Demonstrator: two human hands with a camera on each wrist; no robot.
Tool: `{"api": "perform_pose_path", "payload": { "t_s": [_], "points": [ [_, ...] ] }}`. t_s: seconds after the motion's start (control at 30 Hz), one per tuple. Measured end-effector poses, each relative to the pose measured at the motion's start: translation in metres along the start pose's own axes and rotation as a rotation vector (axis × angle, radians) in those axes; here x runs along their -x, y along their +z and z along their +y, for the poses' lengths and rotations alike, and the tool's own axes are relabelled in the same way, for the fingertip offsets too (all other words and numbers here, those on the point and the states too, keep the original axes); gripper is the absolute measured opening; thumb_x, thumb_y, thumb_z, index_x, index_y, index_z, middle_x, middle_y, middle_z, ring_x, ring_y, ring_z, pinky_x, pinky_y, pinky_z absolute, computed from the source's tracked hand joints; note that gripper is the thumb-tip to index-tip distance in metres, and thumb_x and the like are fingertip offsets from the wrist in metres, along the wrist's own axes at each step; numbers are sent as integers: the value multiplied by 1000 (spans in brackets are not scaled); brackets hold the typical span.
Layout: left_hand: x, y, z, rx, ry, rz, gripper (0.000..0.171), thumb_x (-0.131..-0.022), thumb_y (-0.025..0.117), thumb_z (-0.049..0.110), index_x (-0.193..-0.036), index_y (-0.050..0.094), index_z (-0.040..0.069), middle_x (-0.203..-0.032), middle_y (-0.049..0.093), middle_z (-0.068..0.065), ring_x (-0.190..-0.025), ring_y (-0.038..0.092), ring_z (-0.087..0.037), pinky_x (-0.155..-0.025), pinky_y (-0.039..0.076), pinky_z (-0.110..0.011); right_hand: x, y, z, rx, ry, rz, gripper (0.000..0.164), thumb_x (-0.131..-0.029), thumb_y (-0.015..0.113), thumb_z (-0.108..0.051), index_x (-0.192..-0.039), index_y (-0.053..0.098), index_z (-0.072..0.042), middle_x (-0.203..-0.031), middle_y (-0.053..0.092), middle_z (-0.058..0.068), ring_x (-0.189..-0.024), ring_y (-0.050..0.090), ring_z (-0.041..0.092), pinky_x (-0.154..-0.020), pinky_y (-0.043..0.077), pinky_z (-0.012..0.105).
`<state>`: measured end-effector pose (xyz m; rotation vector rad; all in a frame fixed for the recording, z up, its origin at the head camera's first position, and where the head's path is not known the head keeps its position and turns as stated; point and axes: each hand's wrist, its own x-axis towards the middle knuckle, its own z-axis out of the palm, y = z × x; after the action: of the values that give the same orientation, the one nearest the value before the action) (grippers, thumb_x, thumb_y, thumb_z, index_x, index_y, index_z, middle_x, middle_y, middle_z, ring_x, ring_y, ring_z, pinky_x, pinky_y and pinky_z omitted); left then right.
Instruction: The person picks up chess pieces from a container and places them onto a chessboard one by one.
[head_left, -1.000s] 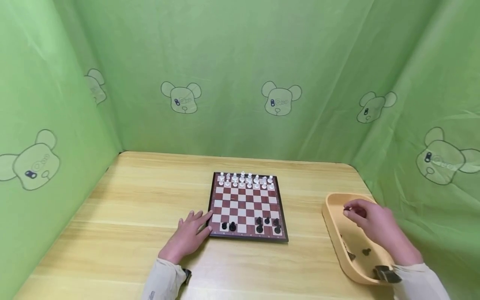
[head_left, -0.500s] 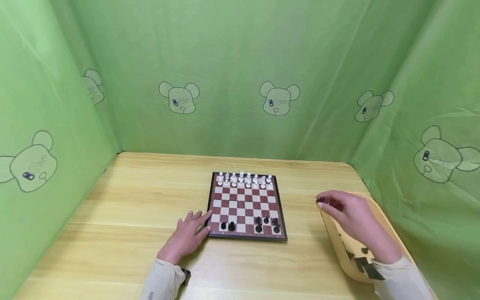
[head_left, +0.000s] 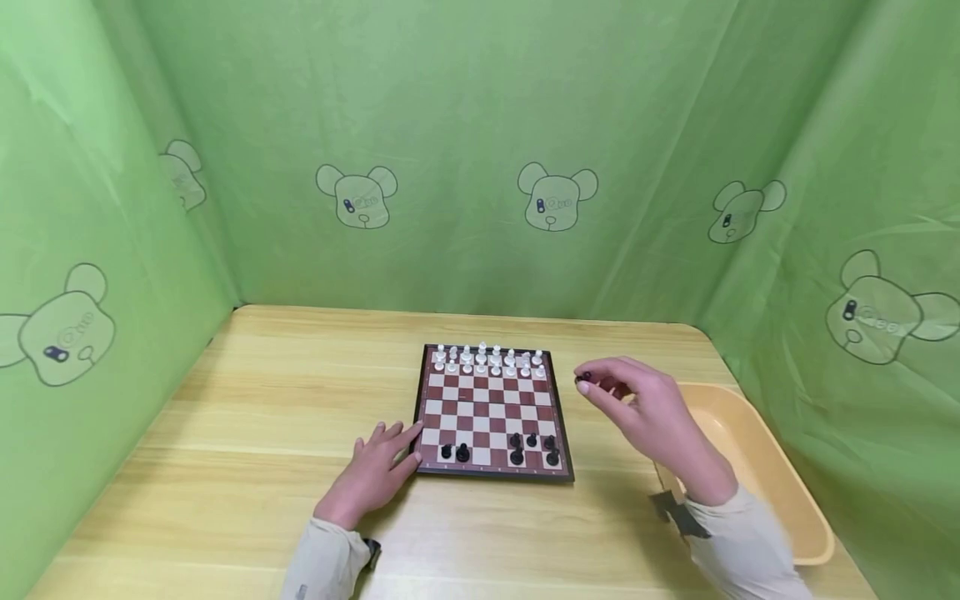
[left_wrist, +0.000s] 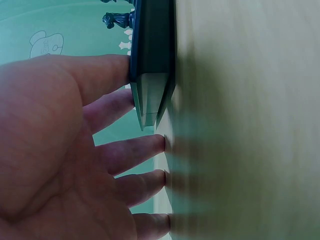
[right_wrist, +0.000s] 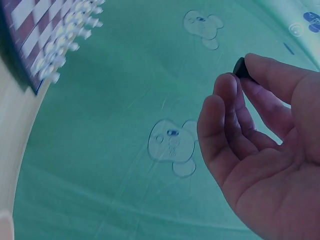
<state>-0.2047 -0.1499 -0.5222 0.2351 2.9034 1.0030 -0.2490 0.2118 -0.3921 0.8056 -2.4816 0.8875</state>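
A chessboard (head_left: 480, 408) lies on the table, with white chess pieces (head_left: 487, 360) in two rows along its far side. Several black chess pieces (head_left: 516, 456) stand on its near squares. My left hand (head_left: 371, 479) rests at the board's near left corner; in the left wrist view its thumb touches the board's edge and other fingertips rest on the table. Between thumb and fingers, my right hand (head_left: 637, 404) pinches a small black chess piece (right_wrist: 242, 68), its shape mostly hidden. That hand is in the air just right of the board.
An orange tray (head_left: 787, 467) stands on the table (head_left: 300, 375) at the right, partly behind the right forearm. Green curtains (head_left: 450, 100) with bear-head drawings enclose the table's back and both sides.
My right hand has come out of the tray and moved left toward the board, carrying the black chess piece. The left hand has stayed at the board's corner.
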Motion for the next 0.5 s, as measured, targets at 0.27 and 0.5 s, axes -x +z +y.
{"api": "perform_pose_path", "payload": {
  "t_s": [0.27,0.5],
  "points": [
    [2,0,1,8,-3,-6,52,-107,55,31,-157,47,16,-159,38,-27,-150,23,-53,-118,9,-76,-16,25,-19,-92,2,-50,18,-97,74,-11,-115,75,-7,-93,72,-3,-75,64,9,-64,58,25],
    [2,-1,2,13,8,2,51,-107,56,31,-156,48,15,-158,40,-28,-150,24,-55,-117,10,-77,-23,51,-30,-121,-36,-55,19,-96,74,-9,-114,73,-7,-90,67,-3,-74,61,9,-62,57,24]
  ]
}}
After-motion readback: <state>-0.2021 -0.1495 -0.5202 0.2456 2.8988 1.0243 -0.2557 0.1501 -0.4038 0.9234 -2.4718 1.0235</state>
